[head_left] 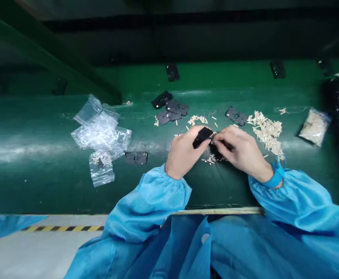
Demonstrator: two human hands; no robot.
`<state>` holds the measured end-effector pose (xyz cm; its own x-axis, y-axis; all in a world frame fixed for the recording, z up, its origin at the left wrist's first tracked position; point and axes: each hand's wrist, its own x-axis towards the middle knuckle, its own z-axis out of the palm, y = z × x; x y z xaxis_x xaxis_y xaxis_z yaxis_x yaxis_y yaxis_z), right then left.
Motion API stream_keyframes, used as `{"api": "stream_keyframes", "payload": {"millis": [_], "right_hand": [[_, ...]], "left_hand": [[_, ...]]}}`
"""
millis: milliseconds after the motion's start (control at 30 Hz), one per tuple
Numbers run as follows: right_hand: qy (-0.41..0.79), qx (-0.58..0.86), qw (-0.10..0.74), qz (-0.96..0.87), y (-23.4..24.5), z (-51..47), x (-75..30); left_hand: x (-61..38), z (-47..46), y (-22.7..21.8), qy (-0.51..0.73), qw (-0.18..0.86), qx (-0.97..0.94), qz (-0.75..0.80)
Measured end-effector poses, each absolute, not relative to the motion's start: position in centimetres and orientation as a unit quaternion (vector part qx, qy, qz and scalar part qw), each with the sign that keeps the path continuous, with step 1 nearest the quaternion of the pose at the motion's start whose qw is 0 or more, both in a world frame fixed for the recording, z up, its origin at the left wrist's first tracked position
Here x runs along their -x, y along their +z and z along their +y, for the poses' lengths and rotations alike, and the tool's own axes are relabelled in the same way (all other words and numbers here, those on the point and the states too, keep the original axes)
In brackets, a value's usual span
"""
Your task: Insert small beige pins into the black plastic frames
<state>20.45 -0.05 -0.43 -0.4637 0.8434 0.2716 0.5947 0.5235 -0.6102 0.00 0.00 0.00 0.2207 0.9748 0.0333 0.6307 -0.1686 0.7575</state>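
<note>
Between the thumb and fingers of my left hand is a flat black plastic part, held tilted above the green bench. My right hand is close against its right side, thumb and fingertips pinched together. Whatever sits in that pinch is too small to make out. Under and around both hands lie small pale strips, scattered loosely. Past my left hand is a loose stack of similar black plastic parts. Another black plastic part lies beyond my right hand, beside a larger heap of pale strips.
Clear zip bags are piled at the left, near a single black part. A filled bag of pale pieces lies at the right. A green beam slants across the upper left. The bench's front edge runs before my body.
</note>
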Motion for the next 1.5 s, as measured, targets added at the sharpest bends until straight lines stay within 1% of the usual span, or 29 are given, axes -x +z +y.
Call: {"api": "stream_keyframes", "payload": {"millis": [200,467,567,667,800,933,1167,1367,1500], "right_hand": [[0.216,0.443,0.256,-0.832,-0.4,-0.4,-20.1],[0.205,0.441,0.278,-0.828,-0.5,-0.5,-20.1],[0.209,0.465,0.314,-0.801,-0.4,-0.7,-19.8],[0.267,0.525,0.342,-0.732,-0.5,-0.9,-19.5],[0.399,0.575,0.323,-0.638,-0.7,-1.1,-19.0],[0.469,0.588,0.336,-0.568,-0.8,-1.1,-18.7],[0.498,0.589,0.377,-0.512,-0.9,-1.4,-18.0],[0.489,0.584,0.424,-0.49,-1.3,-1.9,-16.8],[0.479,0.588,0.436,-0.486,-1.6,-2.3,-16.4]], "left_hand": [[-0.3,-0.3,-0.6,0.251,0.302,-0.722,0.569],[-0.1,-0.1,-0.6,0.253,0.32,-0.715,0.567],[-0.2,-0.1,-0.6,0.266,0.324,-0.698,0.581],[-0.2,-0.2,-0.6,0.29,0.325,-0.676,0.595],[-0.4,-0.6,-0.8,0.314,0.31,-0.679,0.586],[-0.6,-0.9,-1.2,0.335,0.285,-0.693,0.571],[-1.1,-1.5,-1.8,0.365,0.251,-0.684,0.579],[-1.5,-1.7,-1.8,0.379,0.25,-0.653,0.606],[-1.7,-1.8,-1.8,0.391,0.252,-0.638,0.614]]}}
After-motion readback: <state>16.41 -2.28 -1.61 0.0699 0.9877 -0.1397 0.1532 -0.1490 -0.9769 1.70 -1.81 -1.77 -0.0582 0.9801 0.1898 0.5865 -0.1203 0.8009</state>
